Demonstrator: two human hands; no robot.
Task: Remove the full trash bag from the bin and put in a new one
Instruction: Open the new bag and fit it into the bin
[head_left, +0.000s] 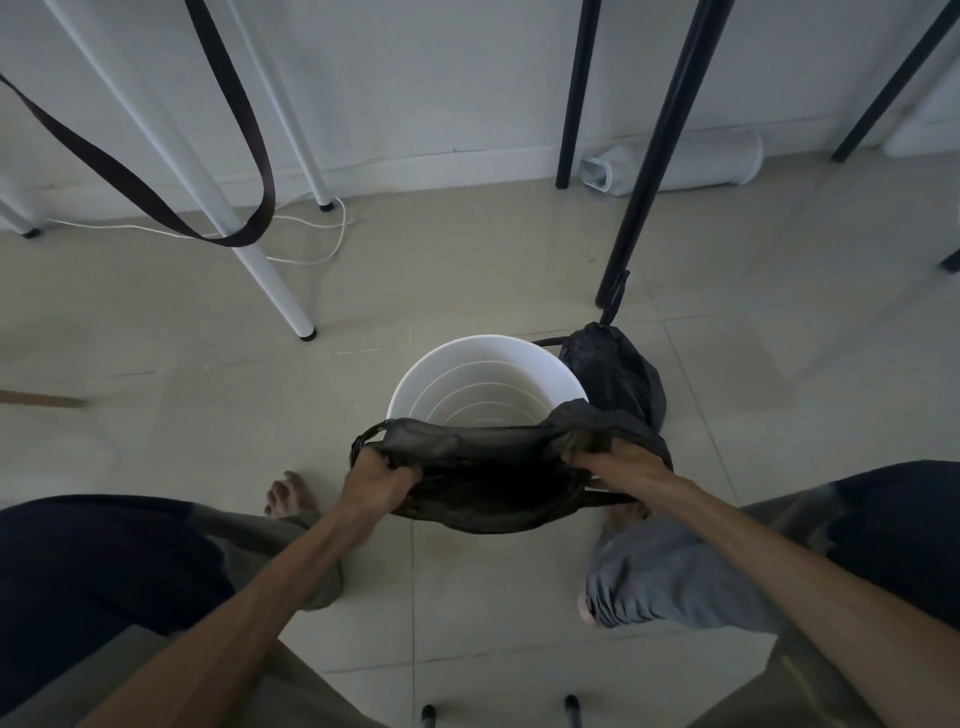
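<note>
A white round bin (441, 364) stands on the tiled floor, bare inside with ribbed walls showing. A new black trash bag (488, 478) is stretched wide at its mouth just in front of the bin's near rim. My left hand (376, 483) grips the bag's left edge and my right hand (618, 465) grips its right edge. The full black trash bag (610, 374), tied at the top, sits on the floor touching the bin's right side.
White table legs (270, 280) stand to the left, black legs (649, 156) behind and right. A dark strap (156, 202) hangs at the upper left over a white cable (322, 249). A white cylinder (691, 163) lies by the wall. My bare feet are near the bin.
</note>
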